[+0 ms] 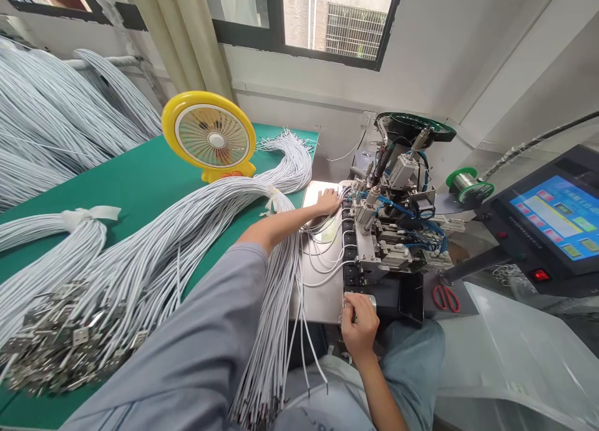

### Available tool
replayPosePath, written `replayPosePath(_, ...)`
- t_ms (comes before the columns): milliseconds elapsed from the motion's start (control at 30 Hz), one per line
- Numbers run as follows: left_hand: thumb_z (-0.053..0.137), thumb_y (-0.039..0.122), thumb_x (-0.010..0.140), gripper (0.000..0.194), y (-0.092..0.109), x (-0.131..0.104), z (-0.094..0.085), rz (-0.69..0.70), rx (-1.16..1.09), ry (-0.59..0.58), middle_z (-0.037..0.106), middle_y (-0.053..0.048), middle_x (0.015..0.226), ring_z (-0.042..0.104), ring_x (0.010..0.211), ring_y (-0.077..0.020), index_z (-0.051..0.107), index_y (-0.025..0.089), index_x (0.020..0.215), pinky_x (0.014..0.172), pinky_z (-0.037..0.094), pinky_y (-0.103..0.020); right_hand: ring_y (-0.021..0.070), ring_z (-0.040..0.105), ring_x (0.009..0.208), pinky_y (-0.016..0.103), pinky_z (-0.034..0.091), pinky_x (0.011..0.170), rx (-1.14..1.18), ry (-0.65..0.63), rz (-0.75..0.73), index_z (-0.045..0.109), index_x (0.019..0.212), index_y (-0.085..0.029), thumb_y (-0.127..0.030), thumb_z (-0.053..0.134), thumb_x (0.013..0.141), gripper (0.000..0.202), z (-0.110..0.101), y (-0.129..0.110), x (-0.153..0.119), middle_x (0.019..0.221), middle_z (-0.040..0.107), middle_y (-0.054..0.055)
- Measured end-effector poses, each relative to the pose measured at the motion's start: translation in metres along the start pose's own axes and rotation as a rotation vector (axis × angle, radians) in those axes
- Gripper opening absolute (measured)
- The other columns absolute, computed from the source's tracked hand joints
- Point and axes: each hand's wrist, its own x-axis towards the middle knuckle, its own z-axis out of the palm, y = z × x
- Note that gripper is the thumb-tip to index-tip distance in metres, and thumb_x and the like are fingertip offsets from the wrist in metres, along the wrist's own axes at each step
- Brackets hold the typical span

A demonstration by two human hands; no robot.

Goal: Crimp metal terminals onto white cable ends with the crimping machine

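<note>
My left hand (pixel 329 202) lies with its fingers spread over the metal plate (pixel 330 275), beside the far end of the machine (pixel 374 231) and some cable ends there. Several white cables (pixel 322 281) loop from the plate into the machine's black row of holders (pixel 350 253). At the near end of that row is my right hand (pixel 360 322), its fingers curled together in a pinch; what they hold, if anything, is too small to tell. A big bundle of white cables (pixel 206 209) passes under my left forearm and hangs over the table edge.
A yellow fan (pixel 210 135) stands on the green table (pixel 135 178). Metal connectors (pixel 70 337) are heaped at the left. To the right are red scissors (pixel 446 298), a wire spool (pixel 469 186), a touch screen (pixel 556 216) and a translucent plastic bin (pixel 519 350).
</note>
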Motion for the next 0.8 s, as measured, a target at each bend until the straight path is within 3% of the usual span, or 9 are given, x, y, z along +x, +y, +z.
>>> replayPosePath(167,0.054,0.036,0.089,0.037,0.007,0.018,0.000,-0.090,0.037,0.032,0.055,-0.009,0.120,0.056,0.104,-0.0206,0.053,0.015,0.119,0.088,0.050,-0.043,0.0165,0.060,0.074,0.030,0.052,0.067,0.010,-0.006,0.005,0.060,0.086,-0.017,-0.001,0.045,0.079,0.022,-0.001,-0.002,0.001,0.072,0.064,0.005)
replayPosePath(300,0.054,0.036,0.089,0.036,0.006,0.025,-0.002,-0.069,0.067,0.019,0.055,-0.009,0.119,0.057,0.104,-0.0203,0.053,0.015,0.119,0.087,0.050,-0.042,0.0162,0.059,0.074,0.030,0.052,0.068,0.022,-0.008,0.008,0.059,0.086,-0.017,-0.001,0.045,0.079,0.023,-0.001,-0.002,0.000,0.072,0.064,0.005)
replayPosePath(467,0.054,0.035,0.089,0.036,-0.019,0.026,-0.010,-0.041,0.139,0.022,0.055,-0.009,0.119,0.057,0.103,-0.0202,0.053,0.015,0.119,0.087,0.050,-0.042,0.0157,0.059,0.073,0.030,0.052,0.068,0.046,-0.001,0.010,0.060,0.086,-0.016,0.000,0.045,0.079,0.023,0.002,0.001,-0.002,0.071,0.063,0.005)
replayPosePath(633,0.055,0.035,0.089,0.037,-0.049,0.026,-0.031,-0.077,0.218,0.027,0.055,-0.010,0.119,0.057,0.103,-0.0204,0.053,0.014,0.119,0.087,0.050,-0.041,0.0166,0.061,0.074,0.031,0.052,0.069,0.033,-0.002,0.031,0.062,0.085,-0.016,-0.003,0.044,0.078,0.023,0.005,0.004,-0.005,0.073,0.065,0.005)
replayPosePath(800,0.054,0.035,0.089,0.036,-0.041,0.013,-0.045,-0.064,0.246,-0.044,0.055,-0.010,0.120,0.056,0.104,-0.0204,0.053,0.015,0.119,0.088,0.050,-0.042,0.0178,0.062,0.074,0.032,0.052,0.069,0.035,-0.014,0.046,0.063,0.084,-0.016,-0.004,0.044,0.078,0.024,0.002,0.000,-0.003,0.074,0.066,0.006)
